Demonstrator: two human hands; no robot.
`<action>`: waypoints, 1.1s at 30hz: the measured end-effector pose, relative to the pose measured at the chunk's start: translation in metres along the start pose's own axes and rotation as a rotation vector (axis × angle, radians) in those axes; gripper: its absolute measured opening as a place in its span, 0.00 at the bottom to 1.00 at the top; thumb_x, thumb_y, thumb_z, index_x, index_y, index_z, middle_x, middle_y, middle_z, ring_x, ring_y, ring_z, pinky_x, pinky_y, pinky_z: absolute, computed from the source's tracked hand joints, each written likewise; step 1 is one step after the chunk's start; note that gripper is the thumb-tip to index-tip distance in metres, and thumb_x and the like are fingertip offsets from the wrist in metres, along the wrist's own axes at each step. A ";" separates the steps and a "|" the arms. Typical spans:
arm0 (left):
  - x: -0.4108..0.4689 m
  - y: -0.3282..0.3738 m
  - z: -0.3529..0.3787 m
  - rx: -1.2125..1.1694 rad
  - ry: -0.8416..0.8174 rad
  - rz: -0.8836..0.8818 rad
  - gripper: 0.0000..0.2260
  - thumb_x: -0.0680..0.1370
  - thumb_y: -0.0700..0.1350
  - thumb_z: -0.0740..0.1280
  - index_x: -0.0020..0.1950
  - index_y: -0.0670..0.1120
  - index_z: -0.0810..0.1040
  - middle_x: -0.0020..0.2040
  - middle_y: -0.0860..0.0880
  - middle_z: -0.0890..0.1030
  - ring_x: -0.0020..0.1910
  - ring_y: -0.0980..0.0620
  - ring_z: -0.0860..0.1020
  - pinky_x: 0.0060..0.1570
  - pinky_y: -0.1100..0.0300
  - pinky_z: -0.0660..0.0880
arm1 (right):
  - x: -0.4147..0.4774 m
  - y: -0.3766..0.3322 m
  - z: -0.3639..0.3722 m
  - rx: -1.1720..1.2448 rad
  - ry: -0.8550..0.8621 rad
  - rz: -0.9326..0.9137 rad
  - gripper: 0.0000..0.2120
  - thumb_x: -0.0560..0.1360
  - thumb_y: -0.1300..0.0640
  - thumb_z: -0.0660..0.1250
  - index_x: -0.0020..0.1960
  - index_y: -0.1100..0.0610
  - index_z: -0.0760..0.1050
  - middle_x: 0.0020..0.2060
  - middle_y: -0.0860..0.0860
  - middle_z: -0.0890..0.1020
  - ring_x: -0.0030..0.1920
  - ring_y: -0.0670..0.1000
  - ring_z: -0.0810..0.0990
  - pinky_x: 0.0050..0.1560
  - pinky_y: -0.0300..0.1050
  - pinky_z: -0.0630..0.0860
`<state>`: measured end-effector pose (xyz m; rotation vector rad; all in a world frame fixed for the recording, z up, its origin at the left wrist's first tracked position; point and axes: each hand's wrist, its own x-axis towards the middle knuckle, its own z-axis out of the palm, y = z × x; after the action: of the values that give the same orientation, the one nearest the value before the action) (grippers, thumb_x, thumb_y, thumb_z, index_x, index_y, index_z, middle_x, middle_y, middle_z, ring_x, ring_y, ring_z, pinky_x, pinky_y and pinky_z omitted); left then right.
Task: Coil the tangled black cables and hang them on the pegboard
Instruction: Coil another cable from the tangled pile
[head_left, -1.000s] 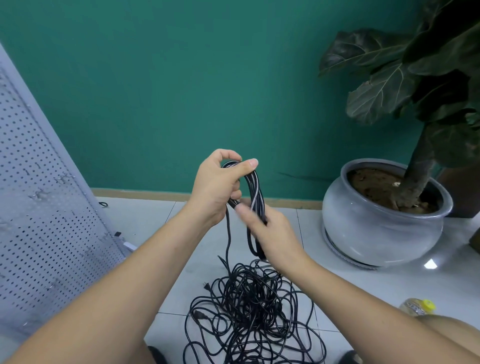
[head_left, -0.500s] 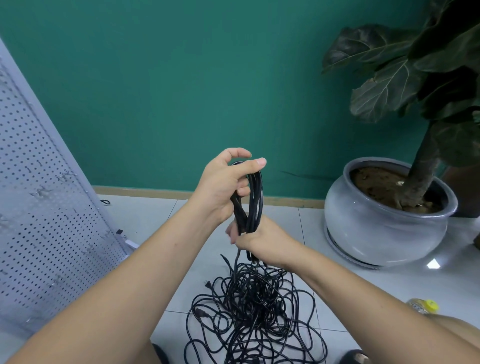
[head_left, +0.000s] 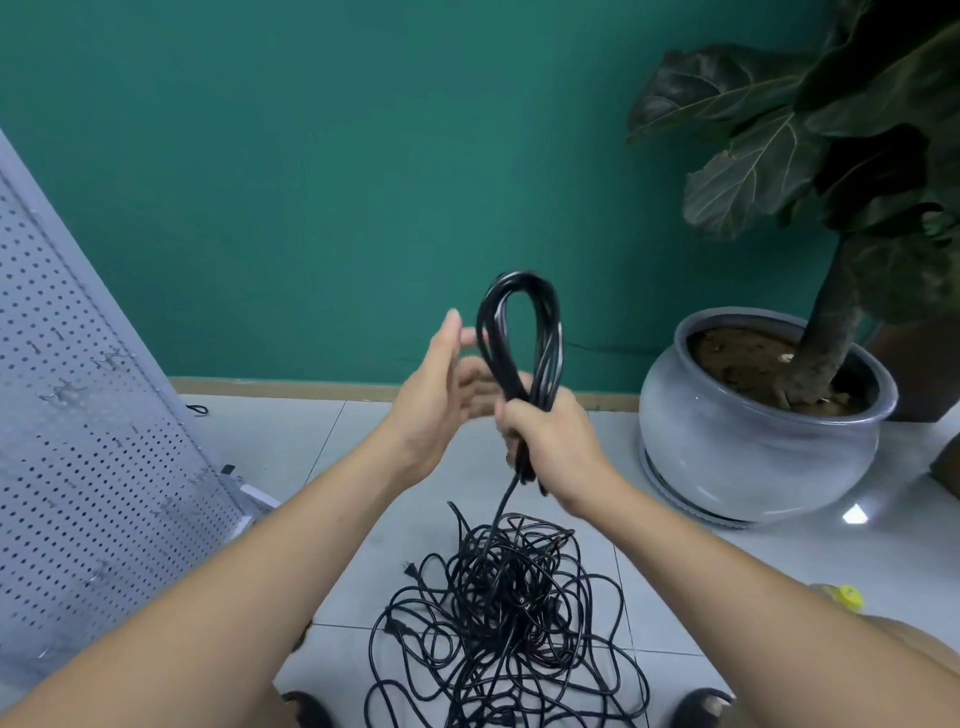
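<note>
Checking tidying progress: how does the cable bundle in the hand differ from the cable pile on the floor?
The coiled bundle is a neat narrow loop of parallel strands; the tangled pile is a wide sprawl of crossing loops. The bundle stands upright, gripped by the right hand; the pile lies loose on the floor. Both are black cable, joined by one strand.

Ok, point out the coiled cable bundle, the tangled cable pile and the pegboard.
coiled cable bundle (head_left: 552, 338): head view, right side of the loop.
tangled cable pile (head_left: 509, 613): head view, dense middle.
pegboard (head_left: 78, 467): head view, perforated face.
</note>
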<state>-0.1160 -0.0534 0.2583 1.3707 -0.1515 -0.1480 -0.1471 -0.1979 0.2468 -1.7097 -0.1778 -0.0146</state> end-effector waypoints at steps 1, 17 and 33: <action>-0.001 -0.016 0.000 0.086 -0.017 -0.045 0.20 0.88 0.59 0.53 0.62 0.47 0.78 0.48 0.47 0.87 0.48 0.50 0.85 0.56 0.49 0.78 | 0.002 -0.003 -0.005 0.031 0.032 -0.009 0.03 0.66 0.58 0.63 0.37 0.57 0.74 0.26 0.51 0.70 0.29 0.53 0.67 0.34 0.54 0.67; -0.047 -0.142 -0.006 1.084 -0.369 -0.324 0.21 0.88 0.62 0.55 0.50 0.55 0.84 0.48 0.54 0.85 0.51 0.49 0.83 0.61 0.53 0.77 | 0.018 -0.025 -0.045 0.166 0.346 -0.091 0.11 0.69 0.59 0.63 0.43 0.67 0.66 0.33 0.57 0.65 0.35 0.57 0.60 0.36 0.53 0.63; -0.054 0.020 0.010 0.857 -0.066 0.387 0.15 0.84 0.52 0.71 0.38 0.51 0.80 0.28 0.54 0.69 0.28 0.56 0.65 0.31 0.59 0.63 | 0.016 0.001 -0.045 -0.445 0.224 -0.002 0.14 0.81 0.53 0.64 0.40 0.55 0.65 0.34 0.51 0.73 0.36 0.52 0.66 0.34 0.48 0.64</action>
<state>-0.1709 -0.0491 0.2791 2.1533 -0.5793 0.2274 -0.1268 -0.2409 0.2546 -2.1345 -0.0076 -0.2631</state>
